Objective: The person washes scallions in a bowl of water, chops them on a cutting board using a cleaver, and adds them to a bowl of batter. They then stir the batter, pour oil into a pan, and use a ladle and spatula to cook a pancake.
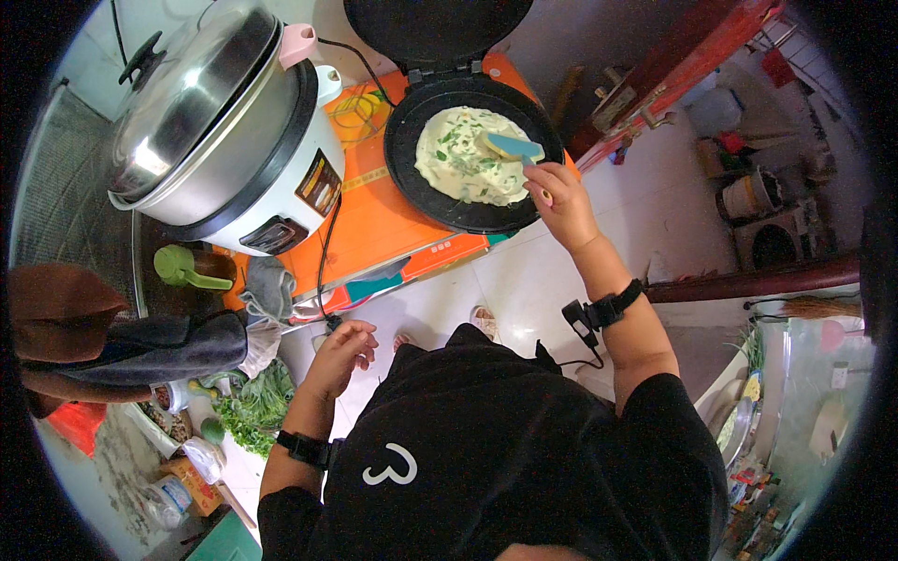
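Observation:
My right hand (561,203) grips the handle of a spatula (513,147) with a blue blade. The blade rests on pale batter (463,182) flecked with chopped greens, spread in a rough round on a black electric griddle pan (414,186). The griddle's dark lid (438,28) stands raised behind it. Empty and loosely curled, my left hand (345,354) hangs in front of the orange tabletop (379,224), beside the black plug end (334,322) of a power cord.
A large white electric cooker (266,189) with a metal lid (196,91) takes up the left side. Near it are a green-lidded jug (189,270) and a grey cloth (268,287). Leafy greens (256,410) lie lower left. A red door frame (673,77) stands to the right.

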`<state>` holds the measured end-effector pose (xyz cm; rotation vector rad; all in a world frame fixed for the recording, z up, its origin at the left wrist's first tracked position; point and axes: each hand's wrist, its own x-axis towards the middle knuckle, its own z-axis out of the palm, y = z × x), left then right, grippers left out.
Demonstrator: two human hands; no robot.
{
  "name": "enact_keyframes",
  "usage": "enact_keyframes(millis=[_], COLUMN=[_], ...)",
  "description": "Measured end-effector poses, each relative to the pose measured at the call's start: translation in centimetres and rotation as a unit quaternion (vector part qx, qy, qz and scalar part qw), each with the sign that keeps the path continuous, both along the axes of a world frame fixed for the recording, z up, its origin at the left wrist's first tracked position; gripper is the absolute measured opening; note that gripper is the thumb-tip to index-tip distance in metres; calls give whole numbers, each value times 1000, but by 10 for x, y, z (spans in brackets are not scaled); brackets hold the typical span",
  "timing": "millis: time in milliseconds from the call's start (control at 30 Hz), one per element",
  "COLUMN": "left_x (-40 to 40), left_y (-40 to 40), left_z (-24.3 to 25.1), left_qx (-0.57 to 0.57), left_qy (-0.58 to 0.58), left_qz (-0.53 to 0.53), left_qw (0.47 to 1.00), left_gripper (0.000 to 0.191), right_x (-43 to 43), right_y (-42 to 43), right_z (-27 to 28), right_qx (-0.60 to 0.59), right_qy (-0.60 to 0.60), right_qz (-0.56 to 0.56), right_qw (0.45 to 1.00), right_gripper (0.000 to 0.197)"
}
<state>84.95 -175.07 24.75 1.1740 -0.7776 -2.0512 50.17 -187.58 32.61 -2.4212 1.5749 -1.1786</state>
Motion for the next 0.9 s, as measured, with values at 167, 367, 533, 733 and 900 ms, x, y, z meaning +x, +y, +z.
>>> enact_keyframes(millis=[167, 367, 533, 733, 900], left_x=[6, 7, 11, 11, 12], left_y=[3, -2, -3, -2, -1], left_z=[-4, 0, -4, 1, 3], left_qx=[-3, -29, -27, -37, -38], left_qy=[-26, -14, -14, -2, -1], left_qz=[6, -8, -13, -12, -5], left_qw=[1000, 999, 999, 999, 999], left_gripper=[17, 21, 22, 21, 21], right_x=[16, 42, 43, 20, 16], right_y=[33, 66, 64, 41, 31], right_z=[-1, 13, 41, 67, 72], right_qx=[6, 30, -39, -121, 24], right_qy=[13, 54, -18, -35, -363], right_qz=[49, 99, 81, -11, -18], right_qw=[999, 993, 996, 992, 931], right_gripper=[22, 25, 25, 21, 16])
